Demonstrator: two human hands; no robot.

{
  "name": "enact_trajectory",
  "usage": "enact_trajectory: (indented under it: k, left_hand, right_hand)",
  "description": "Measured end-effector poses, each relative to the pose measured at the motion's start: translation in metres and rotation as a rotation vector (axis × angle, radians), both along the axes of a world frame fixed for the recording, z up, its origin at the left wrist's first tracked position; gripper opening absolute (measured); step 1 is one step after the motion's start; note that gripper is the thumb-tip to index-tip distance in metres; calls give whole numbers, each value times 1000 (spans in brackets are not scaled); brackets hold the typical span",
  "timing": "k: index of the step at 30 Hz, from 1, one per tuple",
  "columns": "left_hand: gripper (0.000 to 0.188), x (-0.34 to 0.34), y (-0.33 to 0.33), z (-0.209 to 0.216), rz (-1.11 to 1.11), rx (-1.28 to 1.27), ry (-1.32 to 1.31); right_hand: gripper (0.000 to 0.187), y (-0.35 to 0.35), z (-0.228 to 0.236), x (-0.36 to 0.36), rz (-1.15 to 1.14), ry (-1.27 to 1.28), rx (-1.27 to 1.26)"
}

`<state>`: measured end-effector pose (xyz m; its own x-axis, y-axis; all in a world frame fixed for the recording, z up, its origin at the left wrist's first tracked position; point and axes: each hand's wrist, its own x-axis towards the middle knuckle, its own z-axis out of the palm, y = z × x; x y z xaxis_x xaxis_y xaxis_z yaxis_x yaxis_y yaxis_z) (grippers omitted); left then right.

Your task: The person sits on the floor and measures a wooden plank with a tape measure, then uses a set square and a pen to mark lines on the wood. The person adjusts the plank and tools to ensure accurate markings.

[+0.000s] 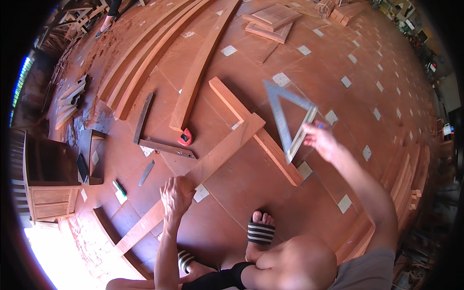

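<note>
My view: both forearms bare, left hand and right hand ungloved. I wear black-and-white striped slide sandals, a black knee band and grey shorts.

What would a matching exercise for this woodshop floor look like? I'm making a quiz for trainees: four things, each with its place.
Things:
1. Triangle square
2. Long plank
3. Red tape measure
4. Dark cabinet

Places:
A. On the floor beside the end of a curved board
B. Under the left hand
C. At the far left of the picture
D. Raised in the right hand

Pairs: 1-D, 2-B, 3-A, 4-C
</note>
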<state>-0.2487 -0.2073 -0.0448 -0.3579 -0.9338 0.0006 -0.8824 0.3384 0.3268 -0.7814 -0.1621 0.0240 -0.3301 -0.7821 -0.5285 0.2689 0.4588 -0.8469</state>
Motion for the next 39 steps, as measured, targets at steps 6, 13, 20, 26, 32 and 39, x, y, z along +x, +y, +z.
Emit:
enact_trajectory:
  k: [6, 13, 20, 26, 32, 39]
  left_hand:
    - [81, -20, -6, 24, -60, 78, 92]
    - [92, -129, -26, 33, -324, 39, 79]
    - [59, -185, -35, 1, -266, -123, 144]
    - [44, -217, -36, -4, -223, -156, 305]
    - [46, -225, -39, -4, -220, -183, 341]
    - [45, -222, -39, -4, -221, -160, 323]
  right_hand:
    - [15, 6, -76, 149, -35, -271, -43]
    - [28, -13, -99, 212, -113, -381, -38]
    - [36, 1, -82, 181, -136, -326, -65]
    - [37, 18, -72, 152, -271, -257, -105]
    - [40, 18, -70, 125, -311, -164, -104]
    - [40, 17, -71, 110, -349, -140, -108]
